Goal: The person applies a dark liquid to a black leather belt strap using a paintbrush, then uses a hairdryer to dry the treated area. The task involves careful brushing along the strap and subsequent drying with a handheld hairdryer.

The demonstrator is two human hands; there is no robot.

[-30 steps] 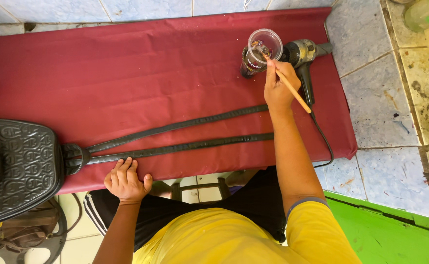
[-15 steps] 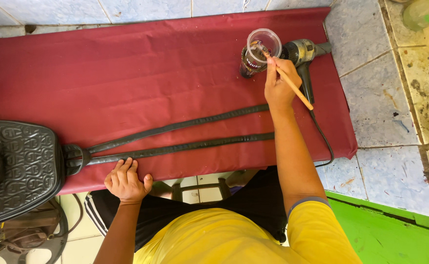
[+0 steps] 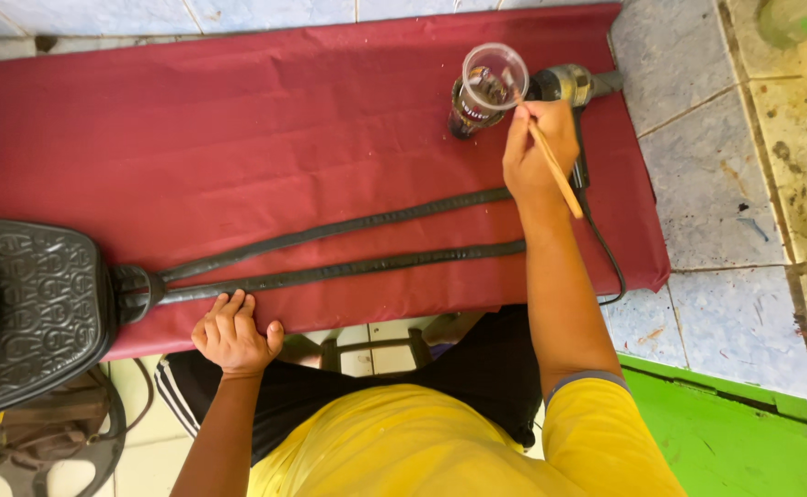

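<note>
A dark red cloth [image 3: 265, 138] covers a long table, and pale blue floor tiles [image 3: 698, 129] show around it. The red cloth is the landmark for everything here.

At the far right end of the cloth stands a clear plastic cup [image 3: 488, 85] with some dark stuff at the bottom. The right hand [image 3: 540, 152] is just beside the cup. Its fingers are closed in a pinch around a thin wooden stick [image 3: 553, 166], and the top end of the stick pokes into the cup. The lower end sticks out past the wrist.

Behind that hand, at the right edge of the cloth, lies a grey and black power tool [image 3: 569, 92] with a black cord [image 3: 606, 248] that runs down over the cloth's edge.

Across the near half of the cloth lie 2 long black straps [image 3: 348, 248]. They run side by side and join a black patterned bag [image 3: 26, 313] at the left end of the cloth.

The left hand [image 3: 235, 333] rests flat on the near edge of the cloth, just below the straps. Its fingers are loosely together and it holds nothing.

The person wears a yellow shirt [image 3: 440, 442]. A green board [image 3: 726, 433] lies on the floor past the near right corner of the cloth.
</note>
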